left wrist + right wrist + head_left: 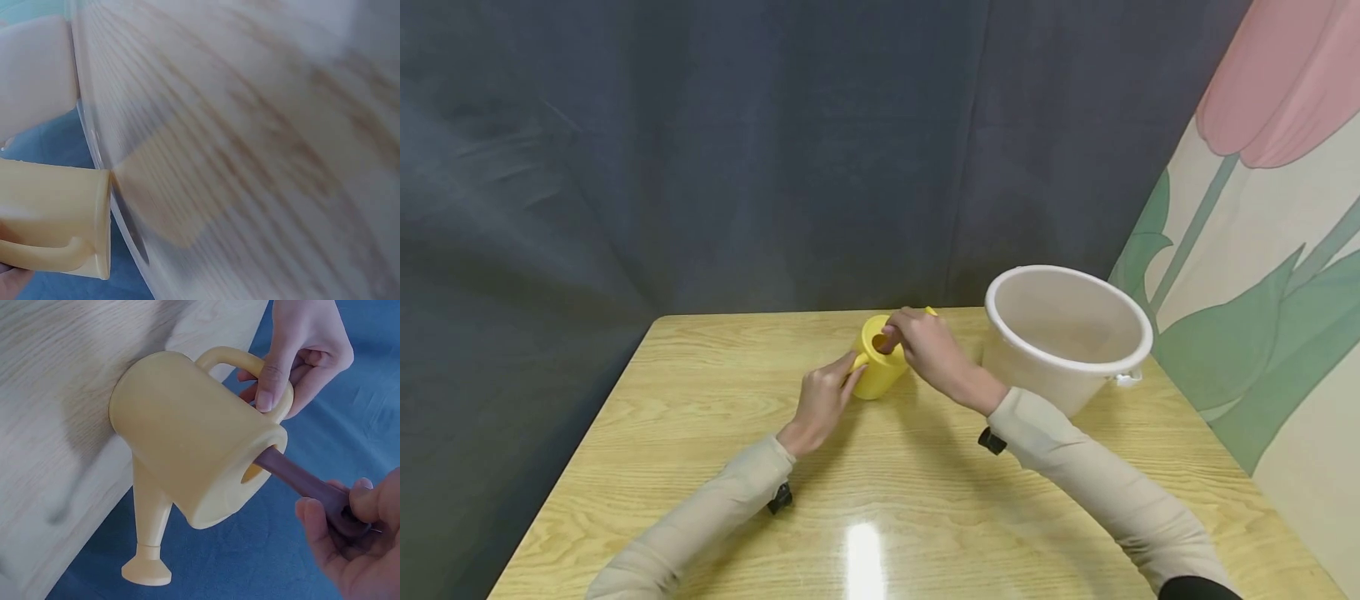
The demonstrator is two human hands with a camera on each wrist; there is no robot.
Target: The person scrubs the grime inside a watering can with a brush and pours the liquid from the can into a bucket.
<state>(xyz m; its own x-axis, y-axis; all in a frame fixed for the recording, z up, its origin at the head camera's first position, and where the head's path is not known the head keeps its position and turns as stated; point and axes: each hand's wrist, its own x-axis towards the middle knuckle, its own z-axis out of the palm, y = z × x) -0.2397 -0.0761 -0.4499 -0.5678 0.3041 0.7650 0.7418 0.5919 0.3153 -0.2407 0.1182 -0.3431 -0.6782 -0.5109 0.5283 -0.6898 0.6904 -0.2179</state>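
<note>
Head view gave us, nearest, two pale sleeves (1112, 483) reaching over the wooden table (940, 517). Beyond them, the left hand (823, 400) had its thumb and fingers curled round the handle of a yellow watering can (876, 381), while the right hand (932, 352) pinched a brown tool (300, 478) by its outer end, the other end inside the can's top opening. The can was near the table's far edge; we could not tell whether its whole base rested there. We judged the step in hand to be working the tool through that opening, though whether in or out we could not say. Next, we thought, called for a steady left grip and a straight line clear of the rim. To the can's right stood a white bucket (1030, 379); behind hung a dark curtain (812, 150), with a painted wall (1195, 367) at the right.
</note>
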